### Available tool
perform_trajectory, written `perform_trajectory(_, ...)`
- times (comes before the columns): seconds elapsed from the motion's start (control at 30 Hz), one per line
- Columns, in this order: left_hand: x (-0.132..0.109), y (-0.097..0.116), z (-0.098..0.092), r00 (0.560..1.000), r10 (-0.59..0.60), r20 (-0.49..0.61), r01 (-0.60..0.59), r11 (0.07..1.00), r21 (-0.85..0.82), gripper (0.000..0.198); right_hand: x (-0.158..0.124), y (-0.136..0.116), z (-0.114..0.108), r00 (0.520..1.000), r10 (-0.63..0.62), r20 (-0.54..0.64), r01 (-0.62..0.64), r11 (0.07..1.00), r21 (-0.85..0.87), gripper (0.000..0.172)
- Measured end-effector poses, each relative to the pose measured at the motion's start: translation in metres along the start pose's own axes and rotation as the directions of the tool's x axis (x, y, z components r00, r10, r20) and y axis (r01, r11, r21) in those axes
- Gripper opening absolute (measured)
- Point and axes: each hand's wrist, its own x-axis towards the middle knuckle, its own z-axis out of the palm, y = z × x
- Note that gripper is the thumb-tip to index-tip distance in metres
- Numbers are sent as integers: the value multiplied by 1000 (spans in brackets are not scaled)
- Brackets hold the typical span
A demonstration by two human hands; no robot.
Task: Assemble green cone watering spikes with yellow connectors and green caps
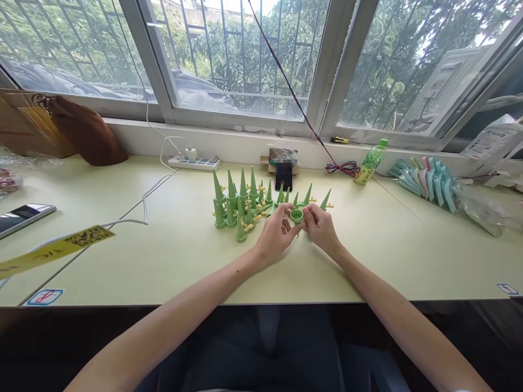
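Observation:
A green plant watering spike (297, 216) is held between my hands, its round hollow end facing up toward me and its pointed part mostly hidden below. The thumb and fingers of my left hand (278, 231) close around its left side. My right hand (322, 227) pinches at its right rim; whether a small part is also between those fingertips is hidden. Just left and behind stand several more green spikes (231, 212), points up, many with small yellow valves (249, 227). A few others (308, 194) stand or lie behind my hands, partly covered by them.
Behind the spikes lie a dark phone (284, 175) and a small box (265, 160). A power strip (194, 162), bundled wire (342, 168), a green bottle (371, 162) and bagged pastel pieces (429, 179) line the back. At left are another phone (26, 218) and a yellow tag (57, 250).

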Motion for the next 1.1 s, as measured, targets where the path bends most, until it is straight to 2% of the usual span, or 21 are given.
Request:
perform_trajectory(0.1, 2, 6, -1, 995, -103, 0, 102, 987, -125, 39, 0, -2, 0, 1000, -4, -16, 4, 1000, -6, 33)
perform_trajectory(0.23, 7, 5, -3, 972, -227, 56, 232, 915, -329, 46, -1, -3, 0, 1000, -7, -19, 7, 1000, 1, 34)
perform_trajectory(0.3, 8, 3, -4, 943, -301, 144, 333, 864, -377, 56, -1, -3, -1, 1000, -21, -16, 21, 1000, -7, 33)
perform_trajectory(0.4, 8, 5, -6, 870, -388, 305, 487, 779, -395, 66, -2, -3, -1, 999, -45, -1, 45, 999, -22, 32)
perform_trajectory(0.53, 7, 7, -7, 813, -432, 391, 576, 699, -424, 67, -1, -3, -1, 999, -53, 2, 53, 998, -33, 31)
perform_trajectory(0.67, 8, 5, -8, 792, -437, 427, 604, 666, -438, 65, -1, -2, -1, 998, -58, -2, 58, 998, -40, 30)
perform_trajectory(0.87, 9, 1, -9, 815, -370, 445, 561, 694, -451, 58, 0, -2, -2, 998, -65, -5, 65, 997, -43, 30)
perform_trajectory(0.97, 8, 1, -10, 831, -346, 435, 525, 746, -411, 51, 0, -1, -3, 998, -68, -7, 68, 997, -44, 31)
perform_trajectory(1.1, 6, 1, -11, 883, -277, 379, 402, 864, -304, 45, 0, 1, -4, 997, -71, -14, 70, 996, -56, 31)
